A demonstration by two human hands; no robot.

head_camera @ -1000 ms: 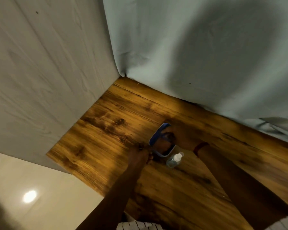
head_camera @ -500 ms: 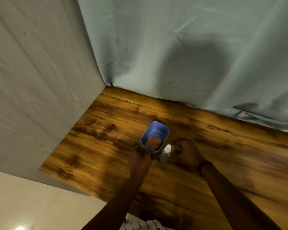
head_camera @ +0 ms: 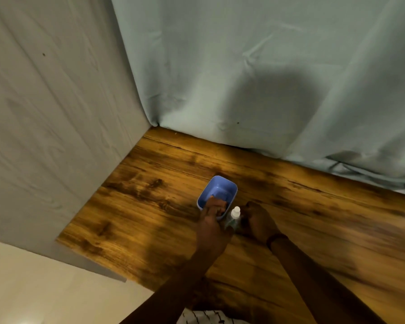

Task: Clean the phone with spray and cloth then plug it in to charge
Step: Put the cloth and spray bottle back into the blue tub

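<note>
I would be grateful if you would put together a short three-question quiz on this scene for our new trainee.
1. True or false: the spray bottle lies inside the blue tub.
2. Which hand reaches into the tub: A) left, B) right, C) neither?
3. In a word or two, what lies in the tub under that hand's fingers?

Key
1. False: it stands on the wooden table beside the tub.
2. A: the left hand reaches in; the right hand is beside the bottle.
3. A brownish cloth.
</note>
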